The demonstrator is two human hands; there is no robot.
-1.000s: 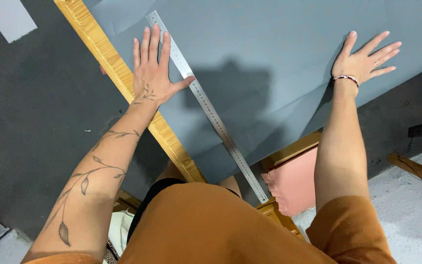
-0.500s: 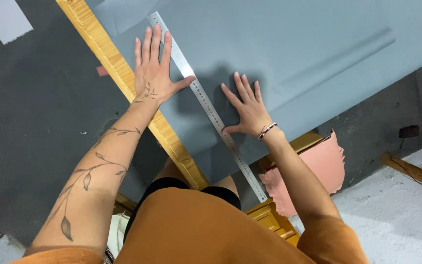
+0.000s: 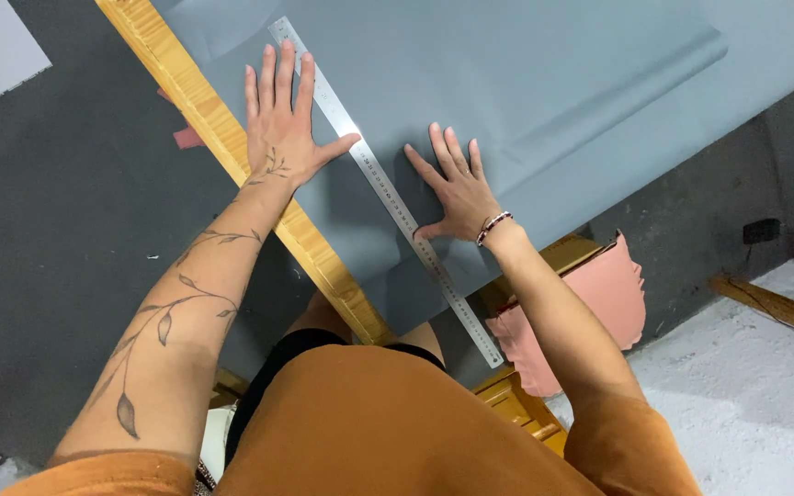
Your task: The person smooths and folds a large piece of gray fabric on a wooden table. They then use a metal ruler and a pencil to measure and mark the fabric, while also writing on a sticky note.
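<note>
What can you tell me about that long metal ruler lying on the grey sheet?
The ruler is a long, narrow strip of silvery metal with fine marks along its edges. It lies flat and diagonal on the grey sheet, its near end jutting past the sheet's edge. The left hand lies flat on one side, thumb touching its edge; the right hand lies flat on the other side, thumb tip at the ruler.
</note>
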